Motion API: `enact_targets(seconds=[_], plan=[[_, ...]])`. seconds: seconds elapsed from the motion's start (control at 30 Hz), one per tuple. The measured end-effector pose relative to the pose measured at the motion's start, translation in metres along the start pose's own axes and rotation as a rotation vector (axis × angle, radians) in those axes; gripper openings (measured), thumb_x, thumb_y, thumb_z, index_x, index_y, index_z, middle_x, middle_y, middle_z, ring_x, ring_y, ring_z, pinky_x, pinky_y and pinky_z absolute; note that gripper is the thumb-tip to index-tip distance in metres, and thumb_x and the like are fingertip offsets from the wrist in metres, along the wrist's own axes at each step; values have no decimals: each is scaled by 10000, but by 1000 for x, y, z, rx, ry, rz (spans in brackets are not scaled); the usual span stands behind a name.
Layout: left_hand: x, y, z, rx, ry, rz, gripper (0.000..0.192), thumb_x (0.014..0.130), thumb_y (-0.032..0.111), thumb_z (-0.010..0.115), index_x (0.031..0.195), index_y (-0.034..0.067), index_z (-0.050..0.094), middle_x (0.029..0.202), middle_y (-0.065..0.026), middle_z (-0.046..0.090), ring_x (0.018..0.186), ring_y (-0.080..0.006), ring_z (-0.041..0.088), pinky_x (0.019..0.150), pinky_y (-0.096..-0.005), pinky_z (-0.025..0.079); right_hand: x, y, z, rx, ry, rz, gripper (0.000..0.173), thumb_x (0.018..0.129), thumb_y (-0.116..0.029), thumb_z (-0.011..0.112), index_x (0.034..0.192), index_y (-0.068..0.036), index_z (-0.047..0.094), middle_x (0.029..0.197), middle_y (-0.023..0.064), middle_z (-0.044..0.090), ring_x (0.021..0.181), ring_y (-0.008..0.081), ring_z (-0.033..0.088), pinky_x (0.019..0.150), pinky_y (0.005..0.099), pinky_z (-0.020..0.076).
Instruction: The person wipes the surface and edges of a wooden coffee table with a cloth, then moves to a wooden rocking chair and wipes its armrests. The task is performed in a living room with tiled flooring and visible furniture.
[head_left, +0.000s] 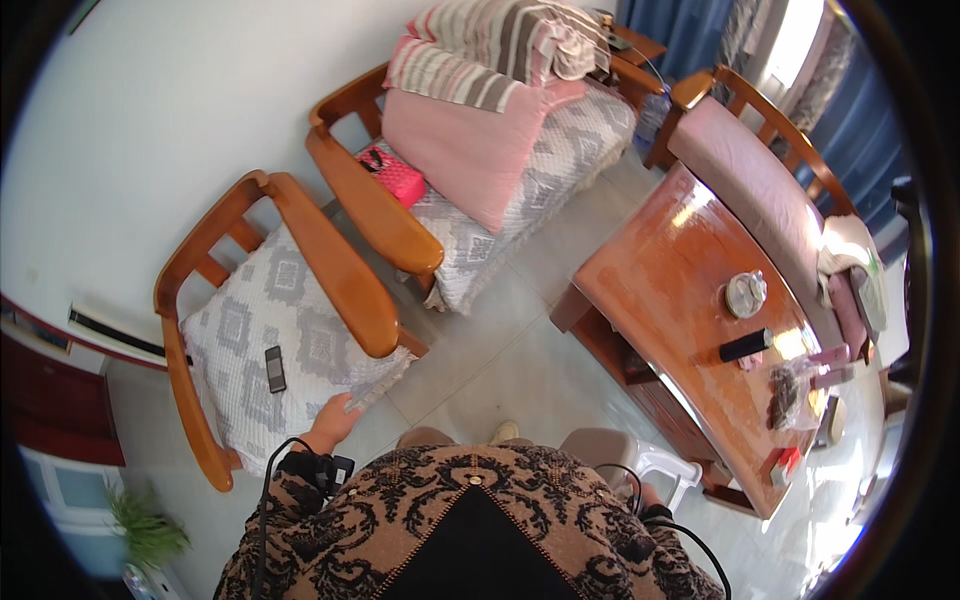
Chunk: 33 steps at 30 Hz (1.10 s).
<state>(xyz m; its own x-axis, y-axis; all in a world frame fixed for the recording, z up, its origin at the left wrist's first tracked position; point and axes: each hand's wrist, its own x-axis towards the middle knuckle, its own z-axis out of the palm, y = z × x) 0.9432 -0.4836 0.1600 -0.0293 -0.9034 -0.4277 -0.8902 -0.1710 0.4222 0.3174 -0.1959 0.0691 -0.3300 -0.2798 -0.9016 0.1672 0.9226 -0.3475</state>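
My left hand (334, 421) is beside the front edge of a wooden armchair, near the fringed edge of its grey-and-white quilted cover (324, 345). The fingers look partly curled, and I cannot tell whether they touch the cloth. On that seat lies a dark mobile phone (275, 369). My right hand (651, 496) hangs low at my side by a stool with white legs (670, 466). Only a small part of it shows past my patterned sleeve, so its fingers are hidden. Black cables run by both wrists.
A wooden coffee table (660, 247) at right holds a glass jar (746, 294), a black cylinder (746, 345) and a plastic bag (795, 394). Ahead, a wooden sofa bears a pink cushion (465, 150) and a pink bag (394, 178). A plant (150, 525) stands at lower left.
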Motion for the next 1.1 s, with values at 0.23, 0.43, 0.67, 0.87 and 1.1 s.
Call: enact_targets(seconds=[0.23,0.43,0.67,0.87,1.1], plan=[[129,37,-43,268,65,178,555,866,326,663,1298,1,538,1355,-233,536,1259,-399,495,1061,-451,405,50,11,34,-244,225,58,838,878,-681,492,1221,71,627,1150,234,679,1134,331,630,932,430,462],[275,61,-35,563,28,400,529,889,374,622,1313,65,557,1414,-158,518,1368,-326,400,1120,-532,288,77,19,101,202,378,115,691,979,-614,356,1273,-34,590,1076,248,680,1003,373,647,859,430,482],[337,47,-15,675,-95,582,414,912,431,570,1130,96,677,1314,-91,592,1372,-316,383,1131,-612,189,172,24,210,714,584,-185,699,987,-574,396,1316,26,540,1179,201,656,1029,336,635,897,425,488],[338,35,13,583,220,630,245,873,345,624,971,128,683,1100,-55,664,1288,-307,445,1142,-595,153,247,6,280,1613,391,-192,686,925,-606,559,1305,-35,547,1170,87,623,1038,249,617,899,410,522],[343,35,5,620,161,735,194,864,292,626,962,130,669,1056,-51,673,1224,-313,495,1115,-586,194,300,14,357,1944,583,-171,722,920,-651,521,1379,-95,489,1289,61,583,1104,260,595,921,410,511]])
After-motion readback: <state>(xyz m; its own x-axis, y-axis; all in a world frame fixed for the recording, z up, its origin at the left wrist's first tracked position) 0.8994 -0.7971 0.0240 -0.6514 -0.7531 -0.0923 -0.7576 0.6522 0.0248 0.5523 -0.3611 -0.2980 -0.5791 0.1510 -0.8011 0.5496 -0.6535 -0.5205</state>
